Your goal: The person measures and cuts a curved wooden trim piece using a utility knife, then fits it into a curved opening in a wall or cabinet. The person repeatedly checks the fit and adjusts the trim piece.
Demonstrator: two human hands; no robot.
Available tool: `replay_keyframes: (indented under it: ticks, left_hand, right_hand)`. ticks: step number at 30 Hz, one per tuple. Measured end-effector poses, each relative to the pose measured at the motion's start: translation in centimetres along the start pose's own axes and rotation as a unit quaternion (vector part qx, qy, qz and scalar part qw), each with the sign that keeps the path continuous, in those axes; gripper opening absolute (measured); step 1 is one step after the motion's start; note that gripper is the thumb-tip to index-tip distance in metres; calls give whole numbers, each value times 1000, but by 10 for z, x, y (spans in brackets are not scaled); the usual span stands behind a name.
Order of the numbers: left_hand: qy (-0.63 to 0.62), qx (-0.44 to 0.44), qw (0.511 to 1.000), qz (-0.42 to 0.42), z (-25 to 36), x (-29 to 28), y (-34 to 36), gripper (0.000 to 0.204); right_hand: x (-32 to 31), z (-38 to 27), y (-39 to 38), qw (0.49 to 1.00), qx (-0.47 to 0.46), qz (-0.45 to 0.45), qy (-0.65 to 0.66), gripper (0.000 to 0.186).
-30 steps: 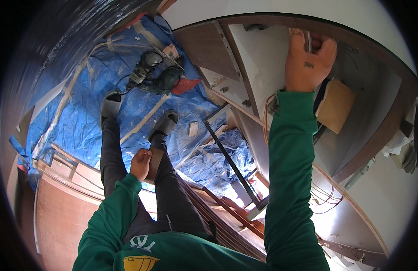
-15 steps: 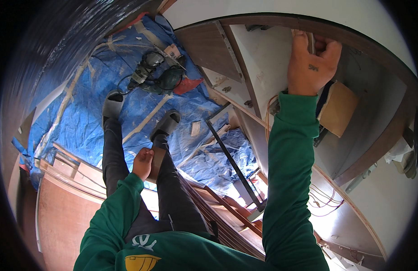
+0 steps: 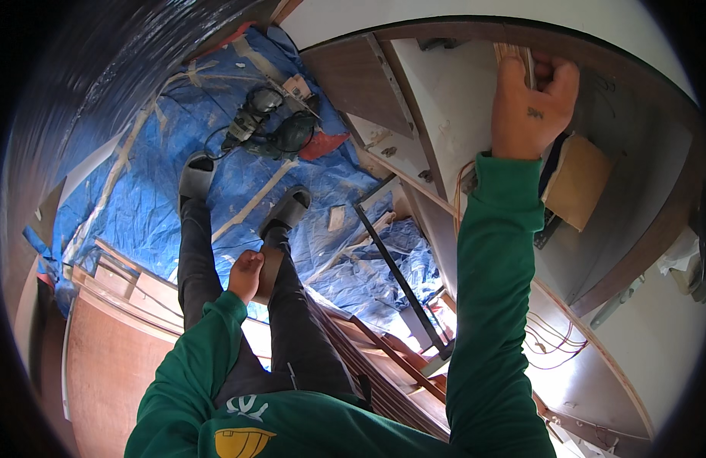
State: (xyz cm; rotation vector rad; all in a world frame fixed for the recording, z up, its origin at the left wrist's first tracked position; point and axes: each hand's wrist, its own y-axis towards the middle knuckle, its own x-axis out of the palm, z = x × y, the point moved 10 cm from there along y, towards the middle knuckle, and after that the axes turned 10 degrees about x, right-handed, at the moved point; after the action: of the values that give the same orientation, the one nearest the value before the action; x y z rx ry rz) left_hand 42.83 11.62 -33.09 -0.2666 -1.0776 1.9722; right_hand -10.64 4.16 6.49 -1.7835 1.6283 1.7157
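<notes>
My left hand is closed on a flat brown piece, held low in front of my leg; its kind I cannot make out. At the upper right, my right hand reaches up with the fingers wrapped round a small pale striped block. The block's end sits just under the dark curved wooden edge of a cabinet; whether it touches that edge is hard to tell. Below the right wrist, a tan board-like piece leans inside the cabinet.
A blue tarpaulin with tape strips covers the floor. A corded power tool lies on it ahead of my feet. A dark metal bar stands slanted right of my legs. Wooden panels are at lower left, loose wires at lower right.
My right hand has shifted slightly down relative to the curved edge, and more of the striped block shows. The left hand keeps its grip; the whole view has moved a little.
</notes>
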Motion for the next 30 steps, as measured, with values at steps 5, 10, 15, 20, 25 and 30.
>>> replay_keyframes:
  ticks: [5,10,15,20,25,30]
  left_hand:
    - [-20,8,1000,4,0,1,-2,20]
    - [7,-21,1000,-3,-6,-3,-5,22]
    - [37,5,999,-1,-13,-9,-4,24]
    - [4,12,1000,5,-24,-8,-4,25]
    - [-1,-5,1000,7,-25,-9,-7,25]
    - [28,4,1000,-4,-21,-12,-7,25]
  right_hand:
    - [-1,-3,0,1000,-22,4,-7,24]
    - [-1,-3,-2,1000,-17,5,-8,26]
    - [1,-6,-3,999,-24,18,-31,29]
    - [1,-9,-3,998,-42,18,-36,30]
    - [-2,-8,-4,998,-49,11,-29,30]
    - [-2,-2,-3,998,-61,-3,-4,31]
